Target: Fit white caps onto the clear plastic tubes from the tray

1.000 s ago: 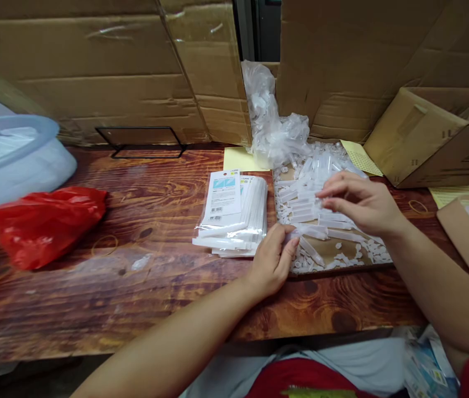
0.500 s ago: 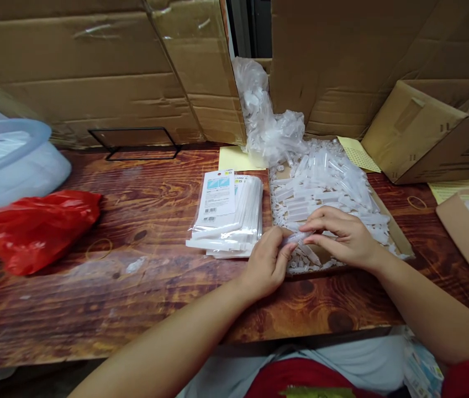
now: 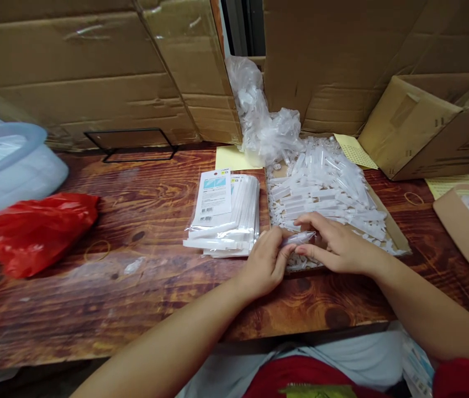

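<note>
My left hand (image 3: 266, 260) is closed around a small translucent plastic tube (image 3: 298, 239) with a tapered tip pointing right. My right hand (image 3: 337, 243) is beside that tip, thumb and fingers apart, apparently not gripping it. Under both hands lies a shallow cardboard tray (image 3: 395, 235) heaped with white and clear plastic tube parts (image 3: 321, 193). Just left of the tray is a stack of clear packets with printed white cards (image 3: 215, 193). My fingers hide the tube's rear end.
A red plastic bag (image 3: 39, 232) and a pale blue basin (image 3: 14, 166) stand at the left. Crumpled clear plastic bags (image 3: 267, 127) rest behind the tray. At the right are a cardboard box (image 3: 425, 127) and a tan container (image 3: 466, 237). A black wire stand (image 3: 135, 160) is at the back.
My right thumb and fingers have parted from the tube and its tapered tip now shows. The left hand keeps its hold. The view has shifted slightly.
</note>
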`<state>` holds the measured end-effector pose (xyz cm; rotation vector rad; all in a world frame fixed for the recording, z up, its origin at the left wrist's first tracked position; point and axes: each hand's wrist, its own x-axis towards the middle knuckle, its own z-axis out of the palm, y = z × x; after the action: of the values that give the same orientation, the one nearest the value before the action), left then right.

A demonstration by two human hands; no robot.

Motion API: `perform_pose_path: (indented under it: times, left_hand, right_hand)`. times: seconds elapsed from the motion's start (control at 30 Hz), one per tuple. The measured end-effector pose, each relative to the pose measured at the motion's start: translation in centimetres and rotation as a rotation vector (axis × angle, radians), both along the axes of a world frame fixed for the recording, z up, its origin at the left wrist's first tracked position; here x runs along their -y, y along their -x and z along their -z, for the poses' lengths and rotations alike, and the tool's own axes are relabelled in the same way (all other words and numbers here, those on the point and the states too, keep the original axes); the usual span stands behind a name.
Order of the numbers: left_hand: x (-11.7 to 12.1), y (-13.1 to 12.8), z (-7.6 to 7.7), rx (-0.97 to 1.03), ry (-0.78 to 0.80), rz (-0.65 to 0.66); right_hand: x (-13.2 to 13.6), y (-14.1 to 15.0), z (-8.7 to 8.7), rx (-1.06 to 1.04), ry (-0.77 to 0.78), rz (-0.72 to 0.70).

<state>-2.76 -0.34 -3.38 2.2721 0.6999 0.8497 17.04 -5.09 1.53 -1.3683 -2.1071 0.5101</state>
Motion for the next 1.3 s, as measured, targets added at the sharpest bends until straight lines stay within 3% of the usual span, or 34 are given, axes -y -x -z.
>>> perform_pose_path:
  times: [0.1,0.2,0.47,0.63,0.83,0.97,1.1,1.2,1.3]
  left_hand:
    - [0.0,0.1,0.0,-0.016,-0.015,-0.007]
    - [0.0,0.2,-0.1,-0.034,-0.030,-0.012]
    - [0.0,0.0,0.2,-0.043,-0.091,-0.021]
    - [0.0,-0.1,0.1,-0.035,-0.041,-0.028]
    - [0.0,-0.1,0.1,-0.040,-0.060,-0.039]
    - [0.0,-0.1,0.0,-0.025,-0.030,-0.040]
    - [0.0,0.1,0.0,-0.064,-0.181,-0.051]
    - [0.0,0.1,0.1,-0.065,-0.353,-0.032]
    - [-0.1,-0.1,0.0,-0.081,-0.430,-0.014]
  right_hand:
    - [0.1,-0.1,0.0,-0.054,-0.060,-0.088]
    - [0.1,0.0,0.4,-0.065,-0.074,-0.065]
    - [0.1,0.7,1.3,0.066,0.062,0.184]
    - [0.1,0.5,0.9,-0.015,0.002,0.037]
    - [0.0,0.5,1.1,0.067,0.068,0.127]
    - [0.1,0.4,1.0,0.010,-0.023,0.031]
    - [0.3,0.9,1.2,0.037,-0.010,0.092]
    - [0.4,1.3,1.5,-0.038,0.120,0.160]
    - [0.3,1.3,1.3,-0.132,0.240,0.179]
